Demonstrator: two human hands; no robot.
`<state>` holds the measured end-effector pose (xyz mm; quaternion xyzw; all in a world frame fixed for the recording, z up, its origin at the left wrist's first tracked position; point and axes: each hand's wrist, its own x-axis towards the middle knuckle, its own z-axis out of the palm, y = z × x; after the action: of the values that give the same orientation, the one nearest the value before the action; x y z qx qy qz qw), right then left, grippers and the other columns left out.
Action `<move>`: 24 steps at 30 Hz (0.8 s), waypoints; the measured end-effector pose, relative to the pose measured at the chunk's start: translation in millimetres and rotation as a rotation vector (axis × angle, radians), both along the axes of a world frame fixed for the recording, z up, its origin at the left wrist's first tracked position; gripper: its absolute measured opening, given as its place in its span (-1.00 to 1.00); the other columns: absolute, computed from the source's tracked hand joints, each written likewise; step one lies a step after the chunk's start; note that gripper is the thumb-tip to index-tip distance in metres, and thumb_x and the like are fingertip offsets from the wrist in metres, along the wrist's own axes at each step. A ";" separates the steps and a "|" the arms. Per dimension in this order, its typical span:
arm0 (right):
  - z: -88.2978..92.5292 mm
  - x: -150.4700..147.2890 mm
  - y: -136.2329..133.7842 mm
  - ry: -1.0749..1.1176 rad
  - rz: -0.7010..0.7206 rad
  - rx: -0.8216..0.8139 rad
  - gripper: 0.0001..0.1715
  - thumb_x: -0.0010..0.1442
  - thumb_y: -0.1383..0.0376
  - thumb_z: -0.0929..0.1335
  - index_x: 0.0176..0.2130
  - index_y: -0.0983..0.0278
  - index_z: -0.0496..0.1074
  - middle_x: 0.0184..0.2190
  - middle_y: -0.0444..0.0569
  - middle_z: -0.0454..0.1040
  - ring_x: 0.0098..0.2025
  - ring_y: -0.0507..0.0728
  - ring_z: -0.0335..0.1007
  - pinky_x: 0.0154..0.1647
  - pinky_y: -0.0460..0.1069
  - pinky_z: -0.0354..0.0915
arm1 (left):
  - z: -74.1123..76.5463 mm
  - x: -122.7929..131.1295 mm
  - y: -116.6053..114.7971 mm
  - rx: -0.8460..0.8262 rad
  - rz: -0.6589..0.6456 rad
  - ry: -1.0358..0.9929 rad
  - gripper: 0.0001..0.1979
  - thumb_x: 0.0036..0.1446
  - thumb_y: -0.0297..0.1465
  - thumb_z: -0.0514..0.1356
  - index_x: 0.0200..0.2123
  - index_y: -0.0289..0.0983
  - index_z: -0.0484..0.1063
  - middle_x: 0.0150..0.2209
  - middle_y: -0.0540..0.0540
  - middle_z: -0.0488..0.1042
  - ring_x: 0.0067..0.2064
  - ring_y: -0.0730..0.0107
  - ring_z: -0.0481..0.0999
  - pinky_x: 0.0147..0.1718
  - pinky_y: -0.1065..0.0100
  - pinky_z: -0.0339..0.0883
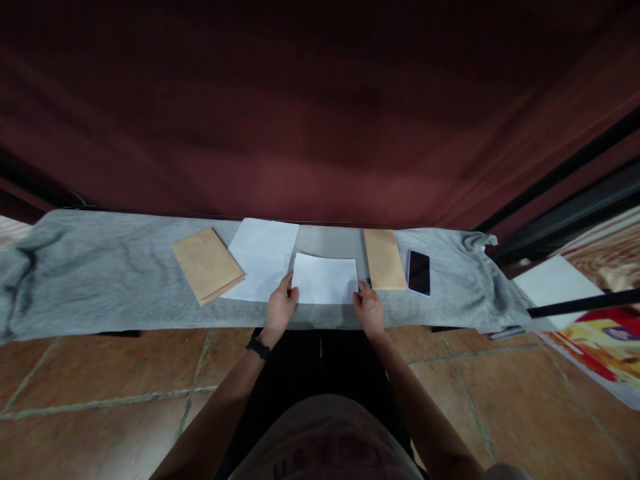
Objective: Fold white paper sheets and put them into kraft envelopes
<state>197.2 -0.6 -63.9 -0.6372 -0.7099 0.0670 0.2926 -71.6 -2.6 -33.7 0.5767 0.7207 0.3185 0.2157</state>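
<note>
Left hand (283,305) pinches left side of small white paper sheet (325,280) between fingers; right hand (369,307) pinches right side. Sheet is at middle of near edge of long, gray-cloth-covered tabletop (115,267). Just left, big white paper (265,247) reaches far edge, stacked brown paper envelopes (207,267) partly on top. Toward right end I see flat brown paper envelope (385,260), then black-screened phone (419,273).

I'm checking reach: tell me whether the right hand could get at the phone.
Probably yes: the phone lies uncovered beside a flat brown envelope, though the right hand would first have to release the white paper.
</note>
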 end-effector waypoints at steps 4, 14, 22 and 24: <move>-0.8 -0.4 -0.5 -0.058 0.010 0.009 -0.57 0.39 0.29 0.18 0.17 0.30 0.35 -0.09 0.14 0.56 -0.05 0.27 0.46 0.05 0.14 0.36 | 4.5 6.9 -5.6 0.008 -0.044 0.224 -0.46 0.31 -0.41 0.05 0.34 -0.26 0.20 0.01 -0.23 0.55 -0.09 0.17 0.59 -0.12 0.26 0.45; 0.1 0.2 -3.8 -0.105 0.019 -0.029 -0.57 0.42 0.27 0.15 0.10 0.33 0.44 -0.14 0.17 0.52 -0.06 0.28 0.39 0.04 0.14 0.28 | 3.6 9.8 -13.9 -0.026 -0.239 0.549 -0.48 0.33 -0.52 -0.03 0.33 -0.20 0.21 0.02 -0.20 0.46 0.02 0.19 0.50 -0.03 0.30 0.44; -7.9 1.7 -5.5 -0.134 0.004 0.057 -0.62 0.42 0.27 0.19 0.04 0.29 0.48 -0.21 0.07 0.52 -0.12 0.19 0.38 -0.04 0.05 0.25 | 2.1 12.2 -20.3 0.022 -0.301 0.617 -0.47 0.31 -0.58 0.00 0.30 -0.18 0.23 0.16 -0.22 0.40 0.12 0.17 0.47 0.06 0.21 0.44; -9.1 1.7 -5.5 -0.149 0.003 0.066 -0.63 0.42 0.27 0.19 0.04 0.29 0.48 -0.21 0.07 0.52 -0.12 0.19 0.38 -0.05 0.05 0.25 | 2.0 13.1 -21.9 0.037 -0.310 0.623 -0.46 0.30 -0.60 -0.01 0.30 -0.17 0.23 0.22 -0.23 0.37 0.16 0.14 0.45 0.08 0.17 0.43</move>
<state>198.9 -6.1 -73.0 -0.6294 -0.7324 -0.0038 0.2596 -58.4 -24.6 -31.7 0.7526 0.6500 0.1038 0.0205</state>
